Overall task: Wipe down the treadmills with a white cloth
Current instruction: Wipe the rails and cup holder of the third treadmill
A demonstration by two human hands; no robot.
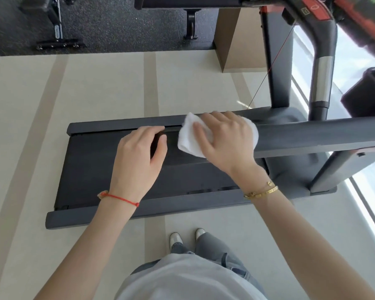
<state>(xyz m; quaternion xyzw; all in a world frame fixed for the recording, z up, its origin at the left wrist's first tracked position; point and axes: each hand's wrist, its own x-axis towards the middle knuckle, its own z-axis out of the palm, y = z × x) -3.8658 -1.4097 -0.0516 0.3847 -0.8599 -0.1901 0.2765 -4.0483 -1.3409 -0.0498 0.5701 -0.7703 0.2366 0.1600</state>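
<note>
A dark grey treadmill lies crosswise below me, with its black belt (91,165) between two grey side rails. A grey padded handrail (312,137) runs in from the right above the belt. The white cloth (188,139) is folded over the free end of this handrail. My right hand (225,141) lies on top of the cloth, with its fingers bent over the far side of the rail and the thumb spread to the left. My left hand (136,156) hovers over the belt just left of the cloth, with its fingers loosely curled and holding nothing.
The treadmill's black upright (277,61) and its console with a red button (314,7) rise at the upper right. A black bin (368,92) stands by the window on the right. Gym machines (54,24) stand on the dark floor beyond. My shoes (186,237) are on pale floor beside the near rail (182,204).
</note>
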